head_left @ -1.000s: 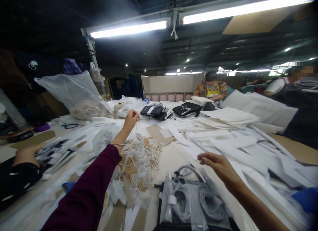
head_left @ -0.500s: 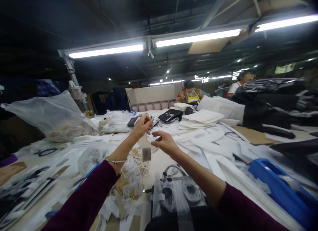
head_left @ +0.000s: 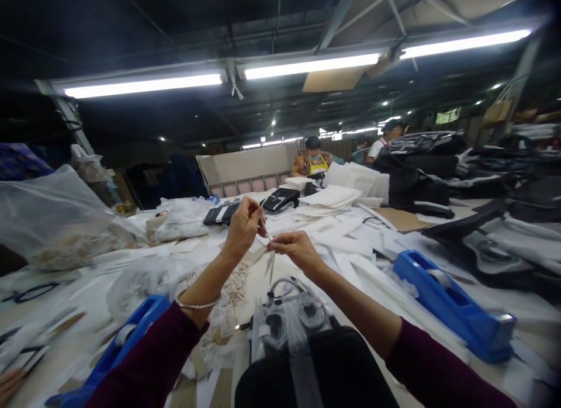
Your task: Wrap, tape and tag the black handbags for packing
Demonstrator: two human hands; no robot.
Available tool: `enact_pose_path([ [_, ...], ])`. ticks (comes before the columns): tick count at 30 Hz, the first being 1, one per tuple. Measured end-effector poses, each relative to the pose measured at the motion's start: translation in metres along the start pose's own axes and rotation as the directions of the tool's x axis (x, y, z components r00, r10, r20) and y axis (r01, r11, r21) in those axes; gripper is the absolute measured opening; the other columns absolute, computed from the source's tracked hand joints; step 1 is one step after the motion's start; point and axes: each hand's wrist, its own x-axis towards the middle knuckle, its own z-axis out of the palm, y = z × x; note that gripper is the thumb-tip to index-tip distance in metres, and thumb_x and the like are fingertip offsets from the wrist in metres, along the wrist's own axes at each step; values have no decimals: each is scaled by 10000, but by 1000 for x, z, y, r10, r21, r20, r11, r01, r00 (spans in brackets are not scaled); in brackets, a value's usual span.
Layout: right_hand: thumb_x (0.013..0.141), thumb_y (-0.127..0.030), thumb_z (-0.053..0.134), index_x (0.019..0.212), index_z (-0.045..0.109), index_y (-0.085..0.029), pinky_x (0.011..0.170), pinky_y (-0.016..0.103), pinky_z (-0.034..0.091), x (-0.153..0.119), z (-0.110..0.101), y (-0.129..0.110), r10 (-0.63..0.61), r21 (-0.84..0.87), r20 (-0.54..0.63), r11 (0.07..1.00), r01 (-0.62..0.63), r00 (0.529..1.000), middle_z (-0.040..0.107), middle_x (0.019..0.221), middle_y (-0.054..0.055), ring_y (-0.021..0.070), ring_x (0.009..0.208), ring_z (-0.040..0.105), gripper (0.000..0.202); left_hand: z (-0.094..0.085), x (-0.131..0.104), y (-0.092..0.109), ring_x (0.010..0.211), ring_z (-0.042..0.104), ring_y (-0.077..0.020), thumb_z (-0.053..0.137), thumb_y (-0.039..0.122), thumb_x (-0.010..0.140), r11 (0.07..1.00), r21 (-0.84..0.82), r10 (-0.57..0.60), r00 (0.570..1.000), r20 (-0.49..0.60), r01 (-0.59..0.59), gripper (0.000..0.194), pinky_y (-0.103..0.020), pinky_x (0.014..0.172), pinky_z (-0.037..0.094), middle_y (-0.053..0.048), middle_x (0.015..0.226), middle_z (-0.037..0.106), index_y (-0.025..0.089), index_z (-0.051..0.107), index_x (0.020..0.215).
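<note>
Cluttered worktop (head_left: 307, 268); both hands pinch one small tag (head_left: 270, 260) mid-table, left hand (head_left: 243, 225) above, right hand (head_left: 295, 249) beside, tag dangling down.

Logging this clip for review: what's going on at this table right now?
A person in maroon sleeves holds both hands up over a cluttered work table. The left hand and right hand pinch a thin string between them, with a small tag dangling below the fingers. Under the hands lie a heap of strung tags and bagged cables on a black case. Blue tape dispensers sit to either side. Other people work at the far end.
</note>
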Motion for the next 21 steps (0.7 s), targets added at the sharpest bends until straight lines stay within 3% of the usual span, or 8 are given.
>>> enact_pose_path([
  [9, 617, -243, 684, 639, 714, -165, 770, 305, 451, -21, -9, -21, -13, 146, -55, 989, 21, 998, 710, 685, 29, 162, 705, 621, 86, 19, -8, 16, 418, 525, -102, 592, 333, 844, 980, -200, -11, 1000, 22, 15, 227, -223, 384, 483, 65, 613, 530, 223, 394, 823],
  [12, 649, -235, 635, 670, 637, -163, 816, 330, 455, -21, -9, -19, 27, 287, -32, 958, -16, 999, 716, 731, 36, 177, 741, 653, 75, 24, -10, 19, 452, 532, -97, 598, 332, 843, 973, -229, -33, 999, 11, 35, 228, -227, 421, 500, 61, 637, 532, 218, 402, 824],
  [15, 701, -249, 561, 716, 522, -187, 803, 356, 464, -20, -11, -13, 88, 409, 31, 908, -93, 996, 711, 720, 34, 189, 723, 666, 75, 29, -12, 17, 496, 554, -94, 586, 301, 851, 966, -248, -83, 996, -24, 74, 193, -238, 474, 522, 50, 681, 542, 206, 421, 818],
  [21, 761, -323, 592, 727, 469, -204, 753, 310, 473, -19, -25, 7, 136, 384, 49, 912, -145, 989, 585, 559, -43, 113, 538, 539, 174, 43, -18, -3, 615, 638, -110, 547, 210, 876, 866, -438, -253, 967, 33, 242, 146, -308, 658, 550, 6, 817, 607, 182, 421, 809],
])
